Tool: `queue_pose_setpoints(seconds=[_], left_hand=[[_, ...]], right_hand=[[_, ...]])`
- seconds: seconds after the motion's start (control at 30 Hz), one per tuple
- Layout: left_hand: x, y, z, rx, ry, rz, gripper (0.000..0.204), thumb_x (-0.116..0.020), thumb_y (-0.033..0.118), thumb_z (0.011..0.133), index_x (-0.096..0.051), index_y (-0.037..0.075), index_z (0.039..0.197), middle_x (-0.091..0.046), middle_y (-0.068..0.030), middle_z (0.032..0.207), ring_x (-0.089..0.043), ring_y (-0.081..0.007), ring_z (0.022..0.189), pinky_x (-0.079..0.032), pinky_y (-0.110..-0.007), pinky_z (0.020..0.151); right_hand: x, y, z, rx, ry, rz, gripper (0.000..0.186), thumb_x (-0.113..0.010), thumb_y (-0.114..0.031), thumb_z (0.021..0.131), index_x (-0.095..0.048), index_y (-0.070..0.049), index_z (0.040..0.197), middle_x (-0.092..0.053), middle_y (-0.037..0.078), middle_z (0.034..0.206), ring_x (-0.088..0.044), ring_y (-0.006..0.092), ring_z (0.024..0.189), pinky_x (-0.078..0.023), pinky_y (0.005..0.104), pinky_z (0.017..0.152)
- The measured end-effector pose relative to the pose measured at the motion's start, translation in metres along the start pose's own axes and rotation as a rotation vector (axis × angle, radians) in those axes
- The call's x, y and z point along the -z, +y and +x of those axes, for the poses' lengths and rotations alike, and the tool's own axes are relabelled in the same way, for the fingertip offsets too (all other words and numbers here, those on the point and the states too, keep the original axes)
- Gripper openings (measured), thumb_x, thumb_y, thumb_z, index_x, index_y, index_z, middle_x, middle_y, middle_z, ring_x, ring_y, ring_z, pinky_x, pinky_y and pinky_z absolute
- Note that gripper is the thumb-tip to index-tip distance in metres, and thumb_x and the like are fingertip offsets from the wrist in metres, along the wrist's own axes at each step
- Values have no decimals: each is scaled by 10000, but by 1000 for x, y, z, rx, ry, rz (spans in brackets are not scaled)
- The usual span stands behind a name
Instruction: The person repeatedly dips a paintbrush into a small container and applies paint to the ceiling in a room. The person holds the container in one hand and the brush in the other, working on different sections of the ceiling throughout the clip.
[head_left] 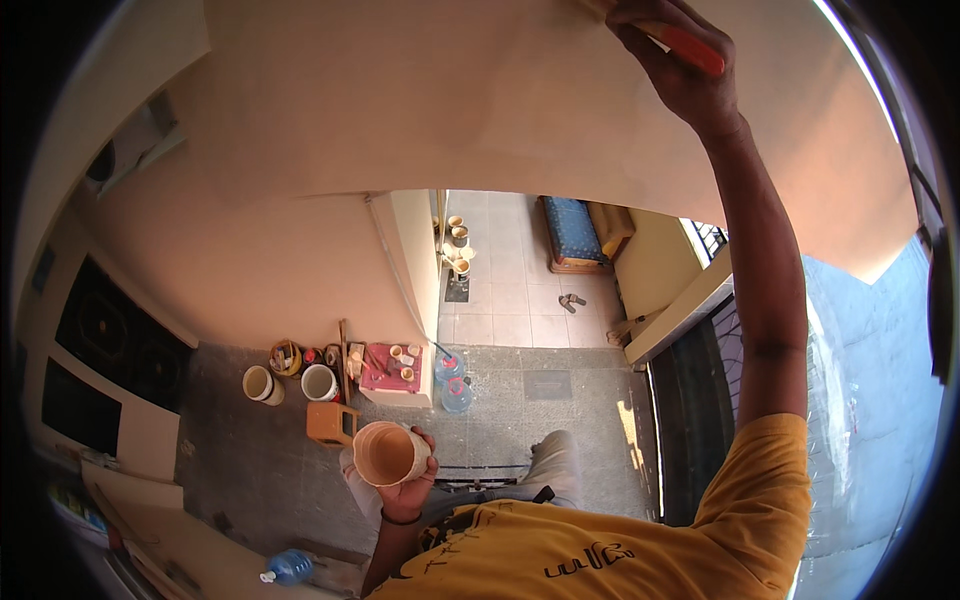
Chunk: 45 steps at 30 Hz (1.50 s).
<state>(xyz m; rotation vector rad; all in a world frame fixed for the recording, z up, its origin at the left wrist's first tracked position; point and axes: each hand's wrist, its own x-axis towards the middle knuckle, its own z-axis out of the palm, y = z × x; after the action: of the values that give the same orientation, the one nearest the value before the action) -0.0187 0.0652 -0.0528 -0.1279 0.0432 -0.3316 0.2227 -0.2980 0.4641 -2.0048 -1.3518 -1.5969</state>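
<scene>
The person stands high above the floor, and the right hand [668,55] is raised to the peach-coloured ceiling [420,100], grasping a tool with a red-orange handle [690,45]; the working end is hidden by the fingers and the picture's edge, so whether it is a brush cannot be told. The arm is stretched up probably because the surface is overhead. The left hand [408,485] is wrapped around one small bucket [388,453], held low and near the body with the mouth upward, most likely so that the peach paint inside does not spill and stays within reach of the tool. Far below, on the grey floor [560,410], supplies are gathered against the wall, apparently to keep the standing place free: two white buckets [262,384], one bowl of small things [286,358], one orange stool [330,422], and one low white stand with a red cloth [385,368] bearing some small cups. Just right of the stand there are two blue water bottles [450,380], and a third bottle [290,567] lies near on the left. Farther, on the tiled floor, one pair of sandals [572,301] and one blue bench [572,232] can be seen.
</scene>
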Motion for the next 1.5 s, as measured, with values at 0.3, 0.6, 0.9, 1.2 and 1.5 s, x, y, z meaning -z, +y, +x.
queue_pose_setpoints(seconds=[0.3, 0.6, 0.9, 1.2, 1.5], left_hand=[[-6, 1, 0, -4, -11, -11, 673, -748, 545, 866, -573, 167, 1394, -524, -127, 1443, -460, -355, 1369, -530, -547, 996], [-11, 1, -11, -28, -28, -59, 643, -734, 515, 892, -569, 155, 1399, -513, -131, 1455, -462, -361, 1369, -525, -551, 1007], [-11, 4, -3, -13, -33, -47, 577, -738, 442, 902, -585, 140, 1370, -519, -121, 1438, -448, -347, 1363, -528, -542, 1009], [-1, 9, -5, -34, -43, -33, 643, -733, 525, 890, -570, 150, 1386, -515, -132, 1447, -455, -349, 1368, -525, -547, 1010], [-15, 4, 1, -24, -59, -86, 561, -733, 431, 908, -586, 141, 1365, -518, -118, 1436, -447, -336, 1369, -523, -545, 1008]], right_hand=[[-89, -36, -115, 301, -262, -530, 145, -703, -195, 735, -638, -212, 863, -622, 31, 1127, -627, 218, 1094, -540, 384, 903], [-107, -103, -160, 172, -389, -142, 203, -740, -147, 727, -699, -184, 922, -656, 36, 1078, -667, 220, 998, -572, 370, 843], [-78, -10, -58, -714, -212, 451, 195, -813, -7, 841, -735, -9, 1020, -748, 55, 994, -703, 143, 947, -565, 305, 881], [-51, 5, 19, -131, 264, 82, 83, -767, 22, 868, -711, 0, 926, -752, 62, 970, -703, 176, 884, -574, 336, 811], [-139, -82, -137, 174, -253, -262, 185, -720, -162, 738, -660, -162, 912, -663, 21, 1148, -664, 212, 1040, -583, 343, 850]])
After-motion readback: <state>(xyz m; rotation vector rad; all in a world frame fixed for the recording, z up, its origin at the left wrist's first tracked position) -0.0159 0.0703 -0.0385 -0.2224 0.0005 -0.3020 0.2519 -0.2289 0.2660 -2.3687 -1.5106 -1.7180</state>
